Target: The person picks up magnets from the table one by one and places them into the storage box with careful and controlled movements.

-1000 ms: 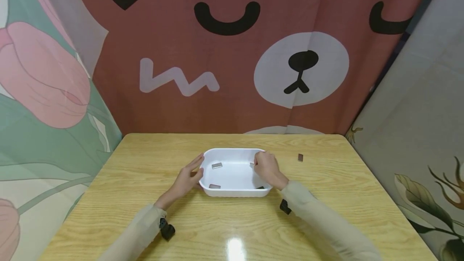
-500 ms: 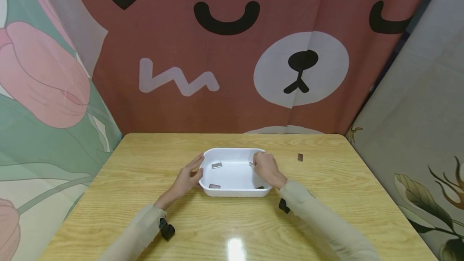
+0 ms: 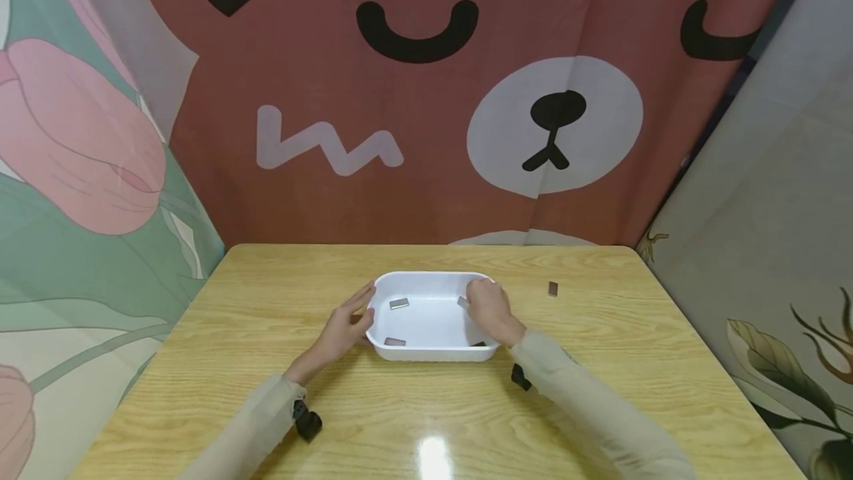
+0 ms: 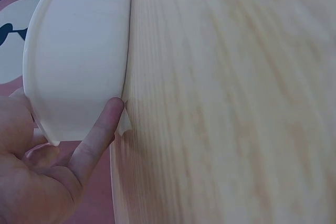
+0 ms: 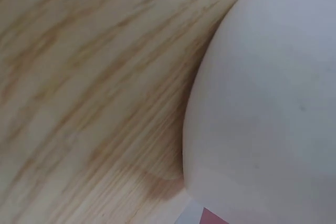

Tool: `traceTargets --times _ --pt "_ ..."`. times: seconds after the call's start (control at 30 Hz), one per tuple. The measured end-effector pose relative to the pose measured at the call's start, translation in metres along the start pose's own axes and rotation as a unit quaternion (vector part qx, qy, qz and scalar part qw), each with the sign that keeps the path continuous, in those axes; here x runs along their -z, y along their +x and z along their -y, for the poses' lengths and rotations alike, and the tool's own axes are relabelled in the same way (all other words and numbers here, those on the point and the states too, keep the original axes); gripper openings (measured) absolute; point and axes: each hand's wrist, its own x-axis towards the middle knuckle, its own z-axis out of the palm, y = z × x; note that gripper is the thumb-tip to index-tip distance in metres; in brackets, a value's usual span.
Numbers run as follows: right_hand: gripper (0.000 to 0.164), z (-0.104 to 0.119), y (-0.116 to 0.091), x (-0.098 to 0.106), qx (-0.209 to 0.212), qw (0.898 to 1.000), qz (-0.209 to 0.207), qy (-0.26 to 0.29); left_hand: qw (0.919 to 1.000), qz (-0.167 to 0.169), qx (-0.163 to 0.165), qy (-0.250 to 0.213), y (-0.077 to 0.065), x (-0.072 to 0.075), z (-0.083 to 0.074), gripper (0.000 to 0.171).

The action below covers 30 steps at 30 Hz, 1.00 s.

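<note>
A white tray rests on the wooden table. My left hand grips its left end; in the left wrist view that hand has one straight finger against the bottom of the outer wall and another part behind the rim. Curled fingers of my right hand reach inside the right end, at a small silver rectangular piece that they partly cover. Other small flat pieces lie in the tray: a silver one at back left, a greyish one at front left, a dark one at front right.
One small brown rectangular piece lies on the table, right of the tray. A curtain with a bear face hangs behind the table. Patterned cloths flank both sides. The right wrist view shows the tray's outer wall close up.
My right hand has shifted very slightly at the tray's right end, and the silver piece beside its fingers shows a little more. The left hand and the tray stay put.
</note>
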Motion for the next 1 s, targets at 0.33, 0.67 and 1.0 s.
traceTargets --times 0.33,0.67,1.0 --pt "0.021 0.0026 0.0004 -0.0003 -0.006 0.999 0.005 -0.047 0.9999 -0.004 0.011 -0.001 0.0003 0.0002 -0.0007 0.053" --pt "0.018 0.0026 -0.0003 -0.0043 -0.005 0.997 0.016 -0.074 0.9998 0.004 0.006 -0.02 -0.001 0.0013 0.0012 0.053" --pt "0.019 0.0036 0.0005 -0.0028 -0.001 0.997 0.017 -0.079 0.9998 0.002 0.005 -0.02 -0.0006 0.001 0.0023 0.053"
